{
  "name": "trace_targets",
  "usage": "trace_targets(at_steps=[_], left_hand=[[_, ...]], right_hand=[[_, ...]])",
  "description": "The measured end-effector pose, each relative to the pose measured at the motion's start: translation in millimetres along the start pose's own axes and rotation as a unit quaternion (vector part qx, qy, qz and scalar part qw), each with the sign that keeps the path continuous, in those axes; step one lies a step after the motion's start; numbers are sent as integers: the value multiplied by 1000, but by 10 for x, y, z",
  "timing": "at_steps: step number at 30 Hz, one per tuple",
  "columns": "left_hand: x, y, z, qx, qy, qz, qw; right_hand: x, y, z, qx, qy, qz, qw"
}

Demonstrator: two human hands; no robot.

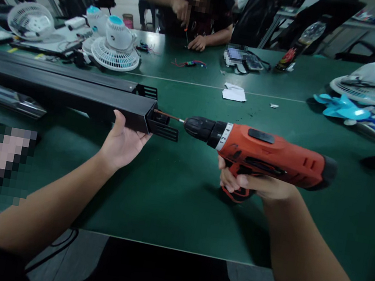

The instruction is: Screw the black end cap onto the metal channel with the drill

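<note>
My right hand (238, 180) is wrapped round the handle of a red and black cordless drill (275, 153), which points left. From its chuck a long thin bit (172, 117) reaches to the open end of a long black rectangular tube (108, 101); whether the tip meets a screw I cannot see. Slotted black tabs stick out from that end. My left hand (124, 142) supports the tube from below near its end, thumb up along the near side and the other fingers underneath, partly hidden. A second black profile (104, 79) lies right behind the tube.
A shiny metal strip (4, 95) lies at the left. White fan parts (115, 54) stand at the back left, blue fan blades (344, 108) at the right. Paper scraps (234, 92) and a bottle (300, 44) lie beyond the drill. Across the green table (176, 206), another person holds a screwdriver (186, 36).
</note>
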State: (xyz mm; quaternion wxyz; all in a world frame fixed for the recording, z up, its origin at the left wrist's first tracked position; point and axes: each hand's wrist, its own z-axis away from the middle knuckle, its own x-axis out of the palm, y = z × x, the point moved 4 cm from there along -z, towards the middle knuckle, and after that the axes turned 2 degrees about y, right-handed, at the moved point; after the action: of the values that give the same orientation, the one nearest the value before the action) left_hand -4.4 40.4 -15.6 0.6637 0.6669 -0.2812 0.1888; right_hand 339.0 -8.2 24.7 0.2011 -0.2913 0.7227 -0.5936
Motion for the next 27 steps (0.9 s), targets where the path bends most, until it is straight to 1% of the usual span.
trace_targets(at_steps=[3, 7, 13, 17, 23, 27], left_hand=[[-20, -8, -15, -1, -8, 8, 1000], [-29, -15, -25, 3, 9, 6, 1000], [26, 2, 1, -2, 15, 16, 1000], [41, 11, 8, 2, 28, 8, 1000], [24, 13, -6, -9, 12, 21, 1000], [28, 18, 1, -12, 14, 11, 1000]], right_hand=[[-17, 13, 10, 5, 2, -4, 1000], [-29, 22, 20, 8, 7, -6, 1000], [1, 16, 12, 8, -7, -13, 1000], [0, 13, 14, 18, -13, -16, 1000], [-18, 5, 16, 16, -12, 0, 1000], [-5, 3, 9, 21, -4, 6, 1000]])
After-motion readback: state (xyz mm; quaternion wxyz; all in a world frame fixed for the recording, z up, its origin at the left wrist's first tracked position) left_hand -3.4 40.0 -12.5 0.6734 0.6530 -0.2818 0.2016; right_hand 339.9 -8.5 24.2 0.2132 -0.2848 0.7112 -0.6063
